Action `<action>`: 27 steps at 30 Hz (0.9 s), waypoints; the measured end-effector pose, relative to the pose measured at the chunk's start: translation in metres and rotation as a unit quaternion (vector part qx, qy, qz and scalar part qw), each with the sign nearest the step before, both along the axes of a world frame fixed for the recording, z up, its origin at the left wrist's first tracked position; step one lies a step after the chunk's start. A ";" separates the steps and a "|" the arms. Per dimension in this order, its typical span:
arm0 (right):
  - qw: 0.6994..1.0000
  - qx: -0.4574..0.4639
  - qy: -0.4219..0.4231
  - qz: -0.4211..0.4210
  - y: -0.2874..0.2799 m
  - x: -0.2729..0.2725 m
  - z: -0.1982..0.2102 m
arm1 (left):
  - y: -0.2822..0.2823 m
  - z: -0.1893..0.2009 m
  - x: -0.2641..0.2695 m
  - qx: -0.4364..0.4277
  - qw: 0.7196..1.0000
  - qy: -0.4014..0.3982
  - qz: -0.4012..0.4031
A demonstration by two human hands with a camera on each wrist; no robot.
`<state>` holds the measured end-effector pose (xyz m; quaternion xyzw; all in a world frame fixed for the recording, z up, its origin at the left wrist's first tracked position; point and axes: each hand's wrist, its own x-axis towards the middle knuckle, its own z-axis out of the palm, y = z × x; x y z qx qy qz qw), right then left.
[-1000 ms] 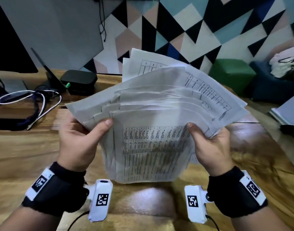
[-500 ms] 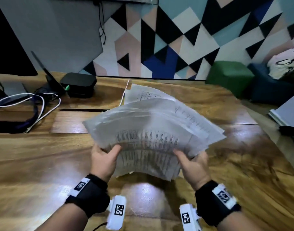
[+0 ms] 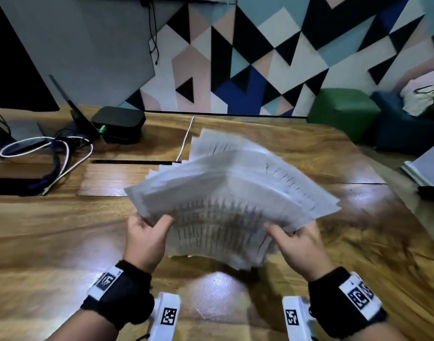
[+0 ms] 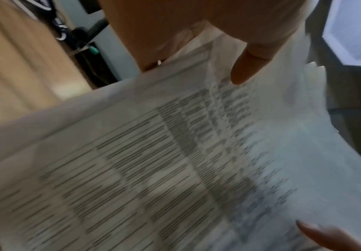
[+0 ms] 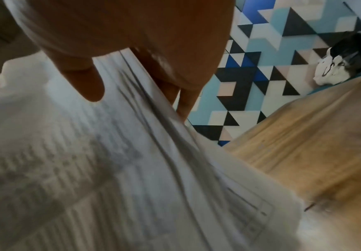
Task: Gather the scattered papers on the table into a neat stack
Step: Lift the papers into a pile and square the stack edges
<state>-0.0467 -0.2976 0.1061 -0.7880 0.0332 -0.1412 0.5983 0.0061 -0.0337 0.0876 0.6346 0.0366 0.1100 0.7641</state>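
Note:
A fanned sheaf of white printed papers (image 3: 225, 200) is held low over the wooden table (image 3: 51, 242), its sheets spread out and blurred by motion. My left hand (image 3: 147, 232) grips the sheaf's left edge, thumb on top. My right hand (image 3: 294, 239) grips the right edge, thumb on the printed face. In the left wrist view my left thumb (image 4: 246, 68) lies on the papers (image 4: 153, 161). The right wrist view shows my right thumb (image 5: 85, 81) on top of the papers (image 5: 111, 169) and fingers beneath the layered edges.
At the back left lie a black box (image 3: 119, 124), a tangle of white and dark cables (image 3: 51, 156) and a dark monitor (image 3: 12, 70). A thin white cable (image 3: 185, 139) runs behind the papers. A green pouf (image 3: 343, 112) stands past the table's right edge.
Both hands have brought the sheaf down from in front of the head to just above the table and farther away. The sheets now lean flatter and are still fanned.

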 end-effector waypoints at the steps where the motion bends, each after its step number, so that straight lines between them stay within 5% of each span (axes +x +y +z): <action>1: 1.000 -0.024 0.010 -0.011 0.000 0.003 -0.007 | -0.001 -0.004 0.001 0.003 1.000 0.015 -0.003; 5: 0.995 0.038 0.062 -0.062 0.020 0.018 -0.032 | -0.020 -0.011 0.004 0.042 0.999 0.033 0.007; 11: 0.989 0.136 -0.041 -0.042 0.020 0.017 0.017 | -0.007 0.008 0.009 -0.003 0.999 -0.033 0.026; 18: 0.992 0.022 0.122 -0.014 0.008 0.001 -0.053 | -0.002 -0.041 -0.010 0.103 0.988 0.086 -0.077; 23: 0.995 0.094 0.029 -0.030 0.025 0.003 -0.042 | -0.017 -0.031 -0.003 0.058 0.996 0.067 -0.008; 27: 0.996 0.083 -0.022 -0.008 0.016 0.005 -0.013 | -0.010 0.004 0.000 0.040 0.998 0.012 -0.036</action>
